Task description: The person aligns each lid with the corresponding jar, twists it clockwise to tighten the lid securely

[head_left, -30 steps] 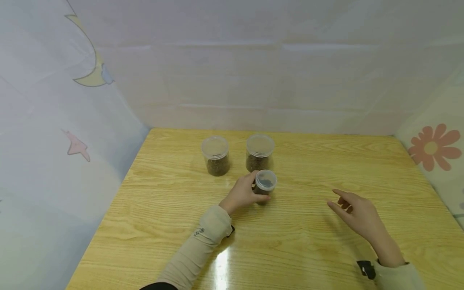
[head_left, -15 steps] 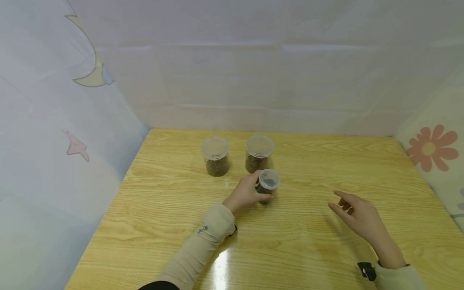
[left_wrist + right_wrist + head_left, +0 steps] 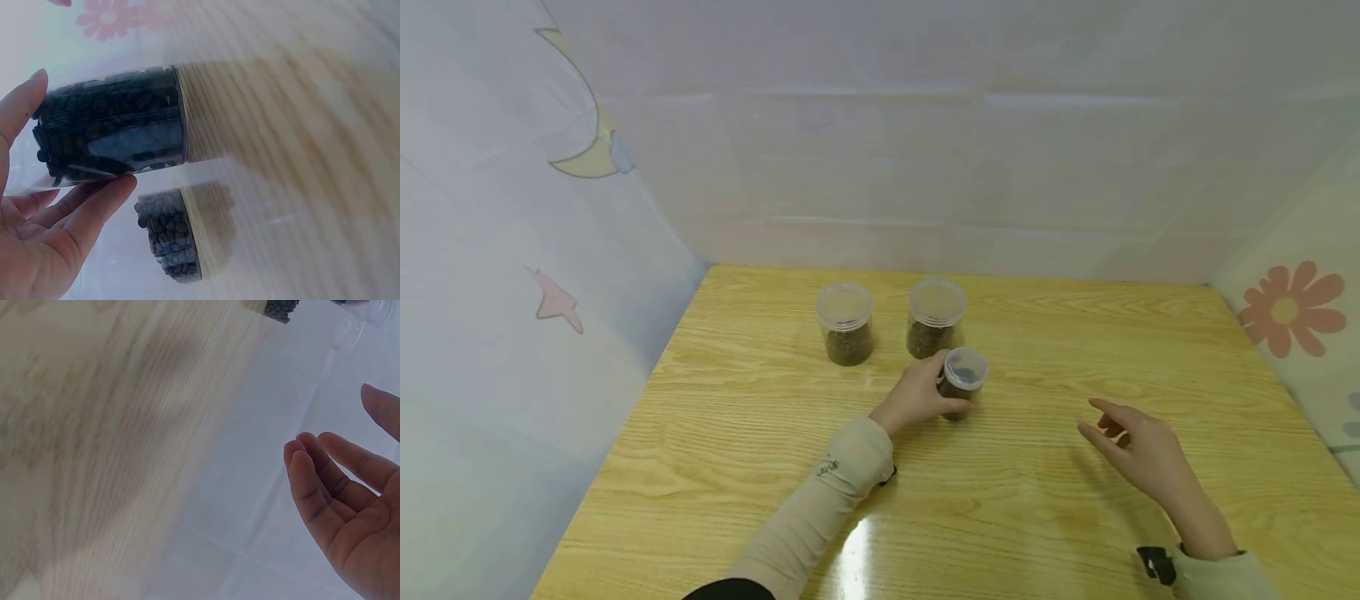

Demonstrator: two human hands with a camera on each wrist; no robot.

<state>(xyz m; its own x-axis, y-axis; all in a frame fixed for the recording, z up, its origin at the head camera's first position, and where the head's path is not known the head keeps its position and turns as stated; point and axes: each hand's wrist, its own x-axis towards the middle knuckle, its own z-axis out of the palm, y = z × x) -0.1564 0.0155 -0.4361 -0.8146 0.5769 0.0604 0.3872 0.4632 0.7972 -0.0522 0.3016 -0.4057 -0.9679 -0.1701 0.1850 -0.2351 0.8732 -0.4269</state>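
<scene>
My left hand (image 3: 917,394) grips a small clear jar (image 3: 953,390) with a pale lid, thumb on its near side and fingers on the far side. In the left wrist view the jar (image 3: 115,125) is partly filled with dark, coffee-like beans. Behind it stands a larger lidded clear jar (image 3: 934,321), also holding dark beans. Another such jar (image 3: 846,327) is to its left. Off to the right, my right hand (image 3: 1142,446) hovers over the table with fingers loosely bent and holds nothing. The right wrist view shows that hand (image 3: 356,506) with its palm bare.
The wood-grain table (image 3: 722,400) meets a pale cloth backdrop (image 3: 880,167) at its far edge. More printed cloth, with a moon (image 3: 591,154) and a red flower (image 3: 1292,308), hangs at the left and right sides.
My left hand has shifted slightly to the right with the small jar. My right hand and the two larger jars have stayed nearly in place.
</scene>
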